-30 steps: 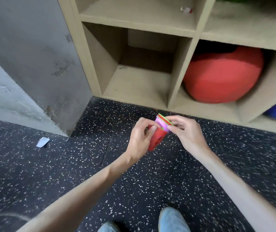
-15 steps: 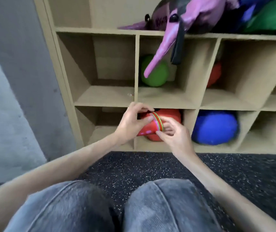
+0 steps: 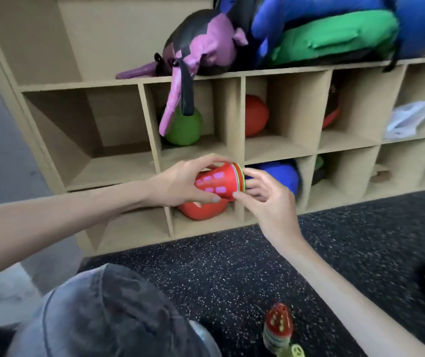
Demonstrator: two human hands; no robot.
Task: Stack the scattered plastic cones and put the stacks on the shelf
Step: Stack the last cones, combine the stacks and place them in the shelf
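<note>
A stack of nested plastic cones (image 3: 220,182), red on the outside with pink slots and green and pink rims, lies on its side in the air in front of the wooden shelf (image 3: 234,114). My left hand (image 3: 180,184) grips the narrow end of this stack. My right hand (image 3: 260,194) pinches its wide rim with thumb and fingers. A second stack of cones (image 3: 278,328), red on top, stands upright on the floor near the bottom edge, with a small yellow-green piece (image 3: 296,353) beside it.
The cubbies hold a green ball (image 3: 184,127), red balls (image 3: 255,115), a blue ball (image 3: 281,173) and white paper (image 3: 409,119). Pink, blue and green padded things lie on top. My knee in grey jeans (image 3: 108,315) is at lower left. The floor is black speckled rubber (image 3: 232,266).
The view has swung up from the floor to the shelf front and shifted right. Both hands kept holding the cone stack, now lying more sideways. The second stack has come into view.
</note>
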